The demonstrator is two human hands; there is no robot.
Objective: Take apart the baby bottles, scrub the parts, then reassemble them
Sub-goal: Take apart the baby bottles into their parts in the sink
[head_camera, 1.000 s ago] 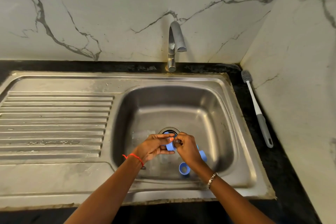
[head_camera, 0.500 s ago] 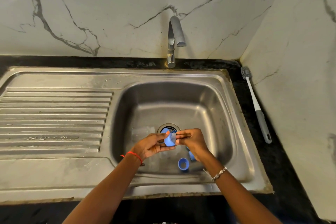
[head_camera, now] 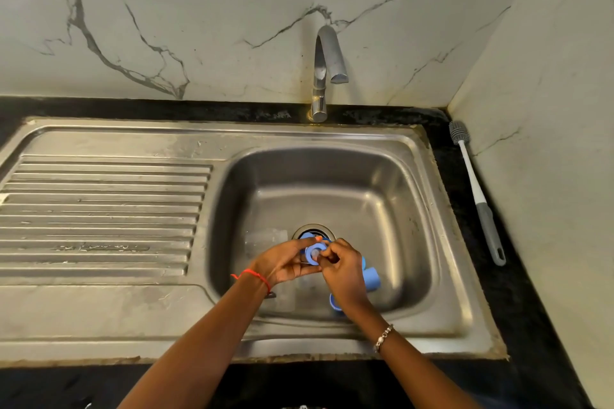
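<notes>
— Why held low over the drain (head_camera: 314, 231) of the steel sink (head_camera: 428, 183)?
— Probably to keep drips and loose parts inside the basin. Blue collar ring (head_camera: 315, 252) raised just above the sink floor, open face turned toward the camera.

— And the left hand (head_camera: 285, 262)?
— Curled round the ring from the left, thumb on top, fingers underneath. A firm hold, judging by the wrap.

— The right hand (head_camera: 342, 271)?
— Fingertips pinched together at the ring's centre, on what looks like a clear teat; too small to tell for certain. Likely pushing or pulling it through the ring.

— Where are the rest of the bottle parts?
— Blue caps (head_camera: 371, 279) lying on the basin floor just right of the hands, one more partly hidden under the right wrist. Clear bottle (head_camera: 265, 237) faintly visible on its side left of the drain.

— Scrubbing tool?
— Bottle brush (head_camera: 478, 196) on the dark counter along the right wall, well apart, untouched. Tap (head_camera: 327, 60) not running.
</notes>
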